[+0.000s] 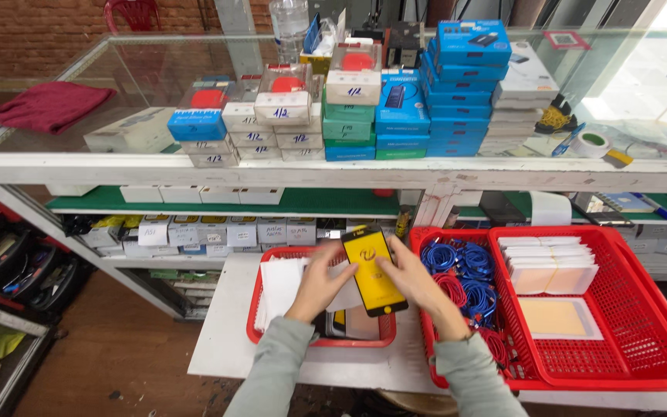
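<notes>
Both hands, left and right, pinching the yellow screen protector edgewise above the small red basket; loosened grip risks dropping, cracking it.

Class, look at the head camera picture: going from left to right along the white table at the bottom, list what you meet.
Small red basket with white packets → left hand → yellow and black phone-shaped packet, gripped by both hands → right hand → large red basket holding blue cables, then banded white packets.
</notes>
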